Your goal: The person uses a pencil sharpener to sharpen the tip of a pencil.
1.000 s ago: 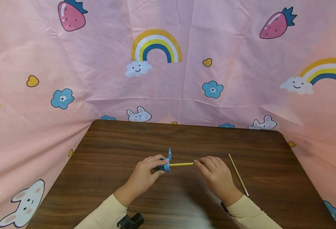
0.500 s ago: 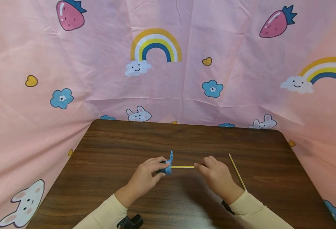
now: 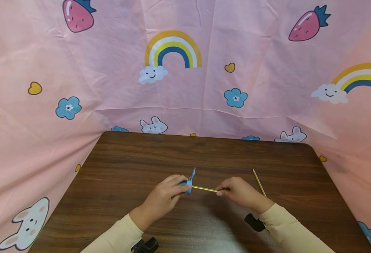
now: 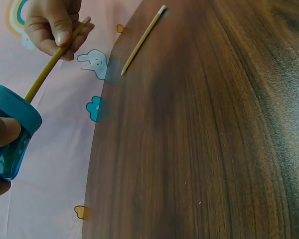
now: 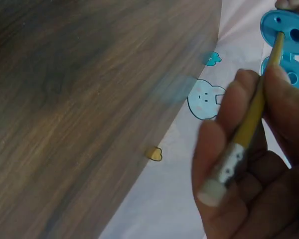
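Gripping the sharpener in the left hand, with thumb and fingers closed round its body. Pinching a yellow pencil between thumb and fingers of the right hand, with the eraser jutting past the grip. Holding both up above the worktop, with the pencil bridging the gap between the hands and meeting the sharpener's face. Cannot tell how far inside a hole. Showing a lid folded back from the sharpener, just past the left fingertips. Showing also, on the worktop just beyond the right wrist, a second pencil, pointed away from the person and partly hidden by the forearm in the head view. Wearing cream sleeves and black cameras at the wrists. Well beyond the hands, a printed pink cloth.
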`<state>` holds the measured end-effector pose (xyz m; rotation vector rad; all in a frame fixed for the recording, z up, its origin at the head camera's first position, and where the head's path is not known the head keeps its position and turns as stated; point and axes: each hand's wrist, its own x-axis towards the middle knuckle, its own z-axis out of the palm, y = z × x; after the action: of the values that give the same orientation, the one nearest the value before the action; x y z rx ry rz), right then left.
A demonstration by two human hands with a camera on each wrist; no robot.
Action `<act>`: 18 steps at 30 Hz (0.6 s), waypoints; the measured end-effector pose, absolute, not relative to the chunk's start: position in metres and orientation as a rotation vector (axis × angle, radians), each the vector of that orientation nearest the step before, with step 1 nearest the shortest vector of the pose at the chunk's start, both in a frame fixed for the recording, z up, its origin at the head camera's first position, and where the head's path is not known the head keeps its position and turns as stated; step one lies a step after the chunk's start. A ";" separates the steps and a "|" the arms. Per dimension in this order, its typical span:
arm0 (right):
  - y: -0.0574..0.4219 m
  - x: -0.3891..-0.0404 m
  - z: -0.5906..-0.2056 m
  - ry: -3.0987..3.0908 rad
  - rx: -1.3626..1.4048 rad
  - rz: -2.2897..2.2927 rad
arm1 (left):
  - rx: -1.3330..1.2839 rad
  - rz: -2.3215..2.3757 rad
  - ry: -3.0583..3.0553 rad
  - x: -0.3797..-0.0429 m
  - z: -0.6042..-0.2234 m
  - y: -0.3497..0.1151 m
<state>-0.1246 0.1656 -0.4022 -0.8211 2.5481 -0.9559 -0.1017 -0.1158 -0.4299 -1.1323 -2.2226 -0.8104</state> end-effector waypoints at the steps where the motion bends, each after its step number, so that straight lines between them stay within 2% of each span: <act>1: 0.165 -0.124 -0.402 2.576 -0.822 -0.924 | -1.126 -0.806 -2.227 -0.102 -0.430 -0.116; 18: 0.158 -0.121 -0.400 2.773 -0.880 -0.738 | -1.080 -0.801 -2.281 -0.099 -0.429 -0.116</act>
<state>-0.1209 0.1579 -0.3995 -0.8798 2.7729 -0.7383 -0.0992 -0.1160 -0.4294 -1.0796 -2.2806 -0.8013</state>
